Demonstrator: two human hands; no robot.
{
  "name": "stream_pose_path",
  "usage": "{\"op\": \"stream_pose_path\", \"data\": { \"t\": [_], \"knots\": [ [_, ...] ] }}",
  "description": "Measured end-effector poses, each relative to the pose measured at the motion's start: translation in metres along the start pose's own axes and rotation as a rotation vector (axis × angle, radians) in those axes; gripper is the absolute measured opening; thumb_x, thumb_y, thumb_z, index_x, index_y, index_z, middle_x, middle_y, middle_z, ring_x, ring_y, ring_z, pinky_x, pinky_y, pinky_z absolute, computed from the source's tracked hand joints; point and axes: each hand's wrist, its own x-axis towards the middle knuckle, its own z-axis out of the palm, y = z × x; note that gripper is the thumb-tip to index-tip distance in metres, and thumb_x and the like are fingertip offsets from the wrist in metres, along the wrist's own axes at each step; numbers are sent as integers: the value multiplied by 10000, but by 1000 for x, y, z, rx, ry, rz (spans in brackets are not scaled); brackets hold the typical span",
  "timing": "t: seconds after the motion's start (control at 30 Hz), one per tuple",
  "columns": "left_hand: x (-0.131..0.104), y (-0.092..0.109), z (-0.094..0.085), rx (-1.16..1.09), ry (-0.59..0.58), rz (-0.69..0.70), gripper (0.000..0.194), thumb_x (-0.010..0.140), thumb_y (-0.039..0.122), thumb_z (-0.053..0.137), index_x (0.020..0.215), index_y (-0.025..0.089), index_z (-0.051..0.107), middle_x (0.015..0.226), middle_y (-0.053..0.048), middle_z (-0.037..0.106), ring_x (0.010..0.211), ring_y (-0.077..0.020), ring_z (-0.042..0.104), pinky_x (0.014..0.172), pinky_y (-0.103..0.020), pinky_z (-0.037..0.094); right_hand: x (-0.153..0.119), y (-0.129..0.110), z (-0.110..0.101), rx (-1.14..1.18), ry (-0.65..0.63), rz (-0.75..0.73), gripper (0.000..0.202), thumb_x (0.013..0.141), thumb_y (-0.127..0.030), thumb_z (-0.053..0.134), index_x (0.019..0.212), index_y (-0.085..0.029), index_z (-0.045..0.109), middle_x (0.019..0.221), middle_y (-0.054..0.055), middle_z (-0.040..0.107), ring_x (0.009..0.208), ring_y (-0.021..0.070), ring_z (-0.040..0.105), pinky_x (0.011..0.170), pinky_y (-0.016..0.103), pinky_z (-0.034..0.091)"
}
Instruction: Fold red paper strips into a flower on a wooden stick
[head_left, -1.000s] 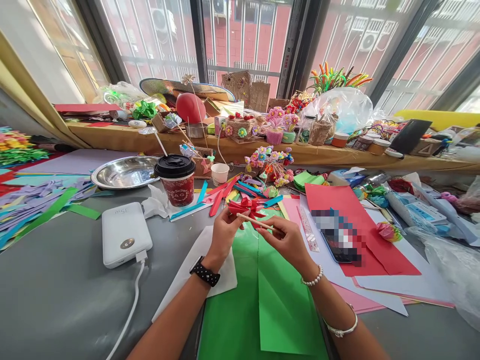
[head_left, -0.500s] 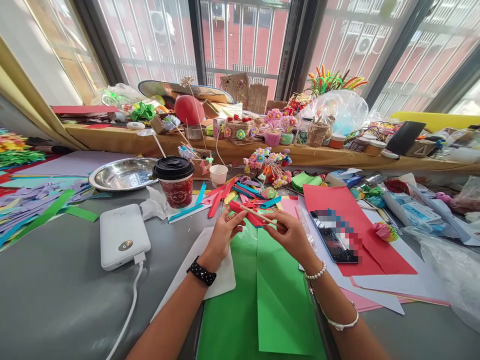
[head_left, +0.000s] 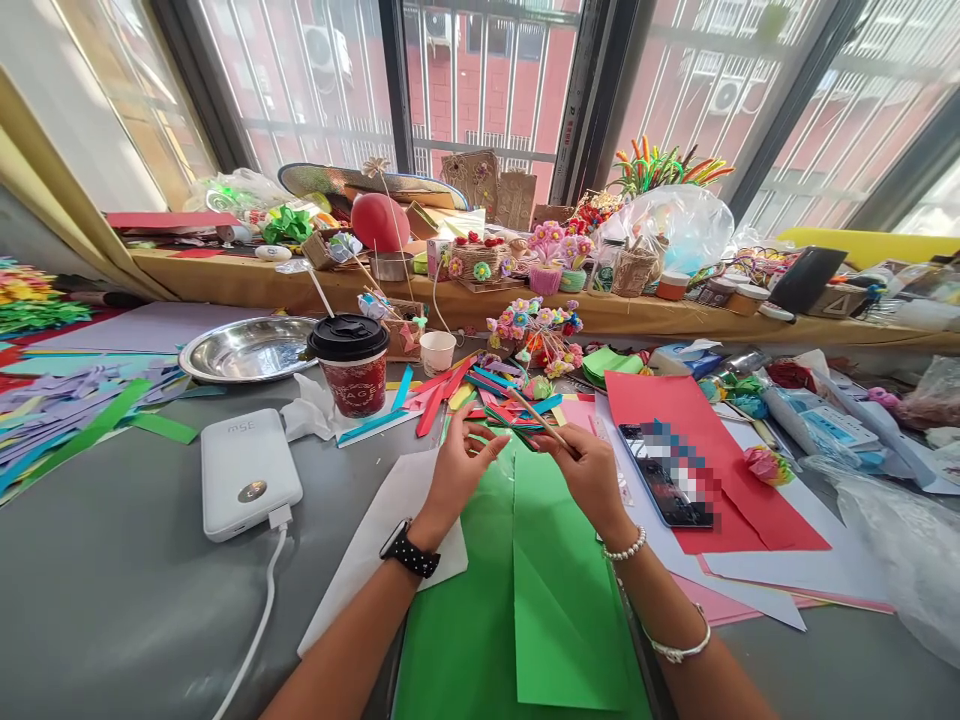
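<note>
My right hand (head_left: 581, 465) is closed on a thin wooden stick (head_left: 538, 415), which slants up and to the left from the fingers. Beside it, my left hand (head_left: 461, 465) has its fingers apart and curved, with nothing seen between them. Colored paper strips (head_left: 441, 392) in red, blue and green lie just beyond both hands. Under the wrists are green paper sheets (head_left: 566, 590), one overlapping another. A white sheet (head_left: 390, 520) shows beneath my left wrist.
On the left are a white power bank (head_left: 251, 470) with a cable, a lidded cup (head_left: 352, 370) and a metal plate (head_left: 251, 350). A phone (head_left: 664, 475) rests on red paper (head_left: 712, 450) at the right. Craft items crowd the sill.
My left hand has let go of the stick and a red paper piece, and its fingers have spread. The stick, still in my right hand, now tilts more steeply.
</note>
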Motion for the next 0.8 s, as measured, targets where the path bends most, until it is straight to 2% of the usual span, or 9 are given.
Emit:
{"op": "stream_pose_path", "data": {
  "t": [0.2,0.33,0.4,0.5,0.6,0.8],
  "knots": [
    [-8,-1,2,617,-22,513,446,725,349,548,1125,208,409,859,-46,498,798,-185,501,677,-308,445,-2,0,2,-37,65,-19,208,757,-281,558,612,-147,622,506,-32,442,463,84,370,442,205,275],
    [-12,-2,3,772,14,705,390,729,354,541,1059,175,436,921,-76,482,880,-209,471,756,-332,429,-6,-1,6,-26,57,-36,157,772,-254,542,694,-164,645,563,-17,498,482,87,409,452,203,302],
    [-13,-1,3,796,30,733,345,731,338,539,1016,167,446,913,-78,488,876,-211,471,749,-328,431,-7,-2,8,-18,45,-48,148,780,-243,530,725,-174,649,606,-4,535,518,95,446,475,205,328],
    [-13,-2,3,826,37,750,199,740,219,516,930,182,469,868,-60,513,837,-205,486,718,-319,434,-9,-2,11,-33,30,-35,154,789,-249,517,758,-181,652,628,4,555,522,100,458,473,211,339],
    [-12,-2,3,811,33,739,173,717,137,499,882,185,481,807,-42,534,790,-195,501,692,-308,437,-9,-3,12,-51,26,-40,151,784,-253,524,742,-179,649,601,-1,535,510,101,447,462,216,336],
    [-11,-1,3,677,59,674,169,725,150,494,890,185,489,803,-32,555,714,-156,517,663,-282,445,-9,-5,13,-20,-8,-82,154,767,-268,548,884,-195,618,720,12,556,557,103,480,492,218,389]
  ]
}}
